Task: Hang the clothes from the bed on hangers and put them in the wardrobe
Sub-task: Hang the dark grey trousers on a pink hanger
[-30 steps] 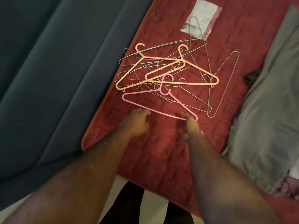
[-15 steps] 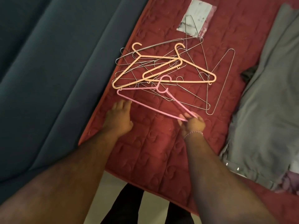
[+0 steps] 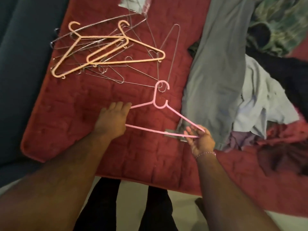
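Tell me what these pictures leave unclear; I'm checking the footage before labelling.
Head view only:
- Left end of the pink plastic hanger: covered by the left hand.
- Clear plastic packet: cut by the top edge.
- Tangled thin wire hangers: count unclear under two orange plastic hangers.
- Wardrobe: outside the frame.

Bare quilt point(image 3: 70, 117) left of the hands; hanger pile point(image 3: 103, 54) crowds beyond.

Hanger heap point(image 3: 106, 52) on bed point(image 3: 66, 114) at 11 o'clock; clothes pile point(image 3: 233, 80) at 2; held hanger point(image 3: 160, 104) between.
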Available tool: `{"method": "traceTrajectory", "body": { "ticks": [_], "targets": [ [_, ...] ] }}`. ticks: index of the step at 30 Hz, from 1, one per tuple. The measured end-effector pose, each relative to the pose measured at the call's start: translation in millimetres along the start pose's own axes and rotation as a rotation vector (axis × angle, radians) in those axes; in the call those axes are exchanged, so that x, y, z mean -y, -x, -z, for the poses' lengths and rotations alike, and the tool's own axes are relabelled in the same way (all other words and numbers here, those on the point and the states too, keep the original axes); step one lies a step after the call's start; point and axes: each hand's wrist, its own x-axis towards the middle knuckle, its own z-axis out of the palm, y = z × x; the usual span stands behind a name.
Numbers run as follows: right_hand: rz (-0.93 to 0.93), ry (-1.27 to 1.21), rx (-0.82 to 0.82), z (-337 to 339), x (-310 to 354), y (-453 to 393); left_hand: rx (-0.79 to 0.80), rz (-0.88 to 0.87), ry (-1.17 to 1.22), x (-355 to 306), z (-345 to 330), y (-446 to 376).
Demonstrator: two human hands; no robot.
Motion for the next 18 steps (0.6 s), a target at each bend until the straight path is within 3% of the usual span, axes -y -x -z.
{"method": "traceTrajectory", "body": {
  "ticks": [5, 9, 10, 12, 15, 18],
  "targets": [
    [0.205, 0.076, -0.272, 86.0, 48.7, -21.4, 0.058, -0.183, 0.094, -97.5, -11.8, -11.1],
    [0.525, 0.769, -0.675, 147.4, 61.9, -37.6, 0.049, -0.241, 0.143, -166.9, -25.5, -16.0],
    [0.580, 0.833, -0.691, 154.4, 60.8, -33.8, 0.044, -0.257, 0.139, -180.3, -30.4, -16.6],
    [0.639, 0.896, -0.519, 156.8, 59.1, -24.3, 0.038, -0.273, 0.122, -203.6, -39.8, -16.5],
    [0.532, 1.085, -0.184, 162.6, 49.6, -39.3, 0.033, -0.256, 0.082, -227.9, -52.2, -14.1],
    [0.406, 1.195, -0.056, 167.1, 38.3, -67.8, 0.011, -0.218, 0.035, -236.0, -60.4, -10.4]
  ]
}}
